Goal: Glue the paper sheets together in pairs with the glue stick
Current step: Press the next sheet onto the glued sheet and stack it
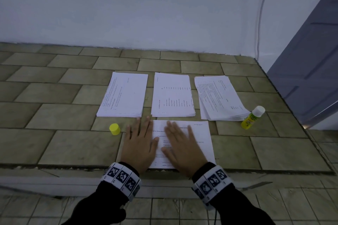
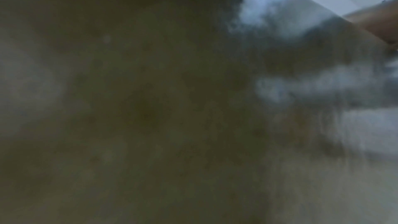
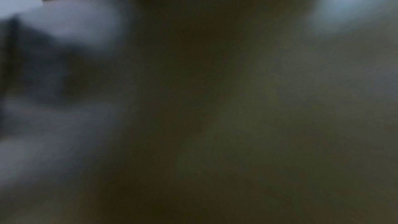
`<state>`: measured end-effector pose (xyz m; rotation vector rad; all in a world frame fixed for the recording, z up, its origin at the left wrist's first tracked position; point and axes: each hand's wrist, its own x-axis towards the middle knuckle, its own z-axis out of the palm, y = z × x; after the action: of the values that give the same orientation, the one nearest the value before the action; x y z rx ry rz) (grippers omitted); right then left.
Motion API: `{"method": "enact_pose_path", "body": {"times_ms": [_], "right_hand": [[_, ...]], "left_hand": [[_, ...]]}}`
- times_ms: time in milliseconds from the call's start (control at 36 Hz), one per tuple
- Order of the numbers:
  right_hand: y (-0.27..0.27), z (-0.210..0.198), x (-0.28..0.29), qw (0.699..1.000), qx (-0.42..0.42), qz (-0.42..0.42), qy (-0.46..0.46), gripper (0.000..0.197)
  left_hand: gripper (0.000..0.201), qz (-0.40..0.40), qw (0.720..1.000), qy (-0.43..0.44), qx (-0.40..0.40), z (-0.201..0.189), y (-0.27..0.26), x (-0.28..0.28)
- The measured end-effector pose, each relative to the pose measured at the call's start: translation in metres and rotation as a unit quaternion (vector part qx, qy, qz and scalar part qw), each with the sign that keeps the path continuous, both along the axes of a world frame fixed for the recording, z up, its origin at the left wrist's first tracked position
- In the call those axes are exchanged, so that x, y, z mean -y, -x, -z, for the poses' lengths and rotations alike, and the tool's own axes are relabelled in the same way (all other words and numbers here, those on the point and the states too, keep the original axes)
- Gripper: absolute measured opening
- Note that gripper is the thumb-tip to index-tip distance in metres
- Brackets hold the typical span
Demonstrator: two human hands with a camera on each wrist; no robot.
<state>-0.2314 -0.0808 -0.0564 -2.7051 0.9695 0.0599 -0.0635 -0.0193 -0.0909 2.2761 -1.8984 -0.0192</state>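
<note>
Tiled ledge under a pale wall — both hands, left hand [image 1: 140,147] and right hand [image 1: 182,149], lie flat with fingers straight, pressing the printed sheet [image 1: 199,139] at lower centre. The uncapped glue stick [image 1: 252,117] lies tilted at centre right, nearer the right hand — its yellow cap [image 1: 114,129] sits just left of the left hand.

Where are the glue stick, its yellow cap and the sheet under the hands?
glue stick [image 1: 252,117], head view, on its yellow body.
yellow cap [image 1: 114,129], head view, on its side wall.
sheet [image 1: 201,139], head view, on its bare right half.

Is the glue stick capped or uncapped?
Uncapped: the glue stick lies with its white tip bare, and the yellow cap stands far left.
</note>
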Motion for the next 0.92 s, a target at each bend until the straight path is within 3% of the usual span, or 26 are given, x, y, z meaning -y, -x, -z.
{"method": "enact_pose_path", "body": {"times_ms": [139,222,361,500,583,722,778,917], "right_hand": [[-0.011,0.008,-0.003,1.000,-0.031,-0.005,0.000,0.074],[0.011,0.012,0.009,1.000,-0.005,0.007,0.025,0.087],[0.070,0.011,0.036,0.989,-0.035,0.136,0.040,0.096],[0.094,0.008,0.039,0.988,-0.058,0.136,0.040,0.103],[0.093,-0.002,0.037,0.989,-0.042,0.131,0.058,0.094],[0.084,-0.019,0.035,0.988,0.036,0.121,0.084,0.059],[0.079,-0.026,0.040,0.992,0.019,0.106,0.069,0.049],[0.070,-0.029,0.046,0.992,-0.041,0.116,0.038,0.049]], "left_hand": [[0.069,-0.004,1.000,-0.007,-0.005,0.000,-0.001,0.000],[0.068,-0.006,1.000,-0.009,-0.011,-0.003,0.001,-0.001],[0.071,-0.010,1.000,-0.014,-0.023,-0.003,-0.001,-0.001],[0.068,-0.005,1.000,-0.018,-0.018,-0.007,0.001,-0.002],[0.075,-0.004,0.999,-0.024,-0.022,-0.007,0.001,-0.002],[0.088,-0.003,0.999,-0.032,-0.039,-0.008,0.001,-0.002],[0.093,0.000,0.999,-0.033,-0.039,-0.007,0.000,-0.001],[0.100,0.010,0.998,-0.038,-0.041,-0.007,-0.001,-0.002]]}}
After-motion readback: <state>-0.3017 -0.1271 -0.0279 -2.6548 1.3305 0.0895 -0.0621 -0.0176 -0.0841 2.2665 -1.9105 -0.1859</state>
